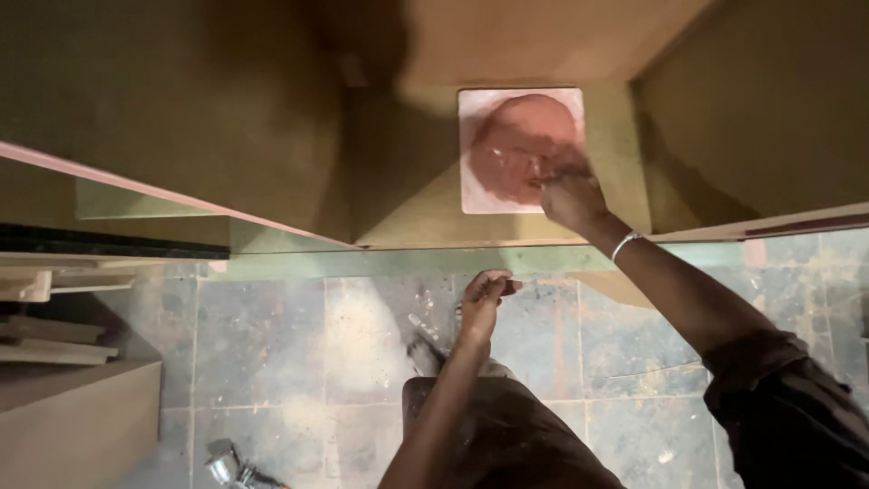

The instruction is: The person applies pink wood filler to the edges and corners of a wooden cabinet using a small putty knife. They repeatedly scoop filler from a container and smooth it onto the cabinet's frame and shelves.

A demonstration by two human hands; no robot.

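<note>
A person's right hand (pixel 570 195), a metal bangle (pixel 625 243) on its wrist, presses loosely bunched fingertips into a mound of reddish paste (pixel 525 145) spread on a square pale board (pixel 472 195) lying on the wooden shelf (pixel 407 208), near its front edge. The left hand (pixel 484 294) hangs below the shelf edge above the tiled floor (pixel 272 344), fingers curled, holding nothing visible.

Wooden cabinet shelf (pixel 615 136), olive-brown board, partly in shadow. A square pale tile (pixel 472 195) lies flat on it, heaped with reddish-brown putty (pixel 516 145). Below, grey stone floor (pixel 272 344), stained and dusty. On it: stacked light wooden offcuts (pixel 50 340) at the far side, a plain board box (pixel 77 421), and a small metal tool (pixel 226 464) at the bottom edge.
</note>
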